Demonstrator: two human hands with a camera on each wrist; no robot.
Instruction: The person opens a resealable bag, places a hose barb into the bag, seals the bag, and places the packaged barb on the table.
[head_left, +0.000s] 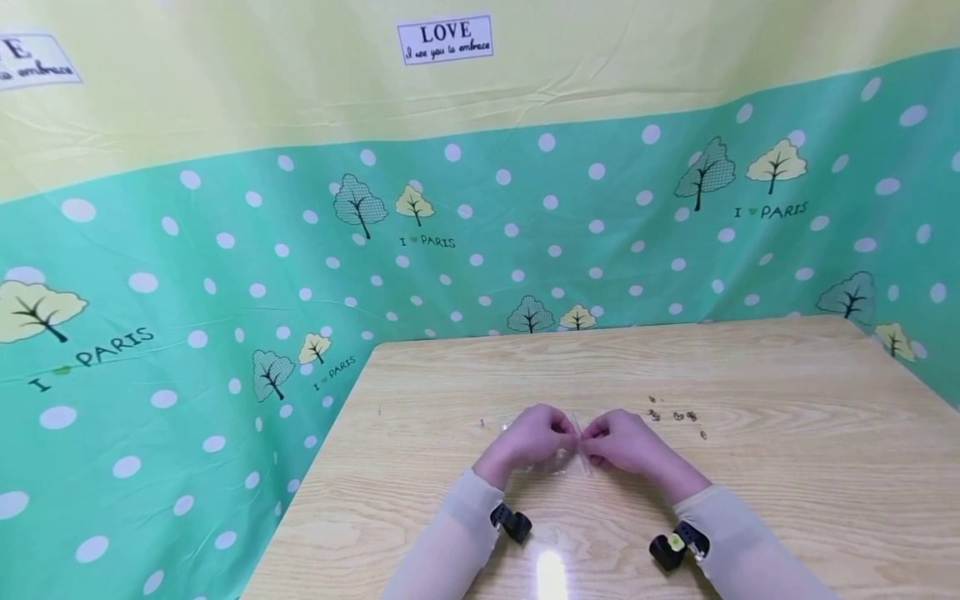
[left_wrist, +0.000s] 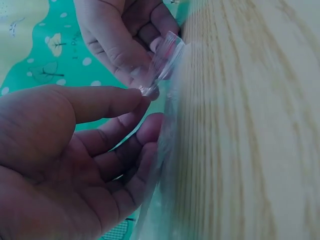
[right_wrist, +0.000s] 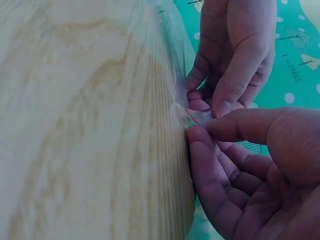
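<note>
A clear plastic bag (head_left: 582,468) lies flat on the wooden table between the two hands, its edge raised where they meet. My left hand (head_left: 534,437) pinches that edge between thumb and forefinger, its other fingers loosely bent by the bag. Opposite it, my right hand (head_left: 628,442) pinches the same edge with thumb and fingertip. In the left wrist view a folded strip of the bag (left_wrist: 169,52) stands up at the fingertips. A thin red line shows on the bag's edge (right_wrist: 192,118) in the right wrist view. What the bag holds is too unclear to tell.
Several small dark pieces (head_left: 678,416) lie scattered on the table (head_left: 810,467) beyond the right hand. A tiny object (head_left: 482,423) sits left of the bag. Behind the table hangs a green and yellow patterned curtain (head_left: 480,192).
</note>
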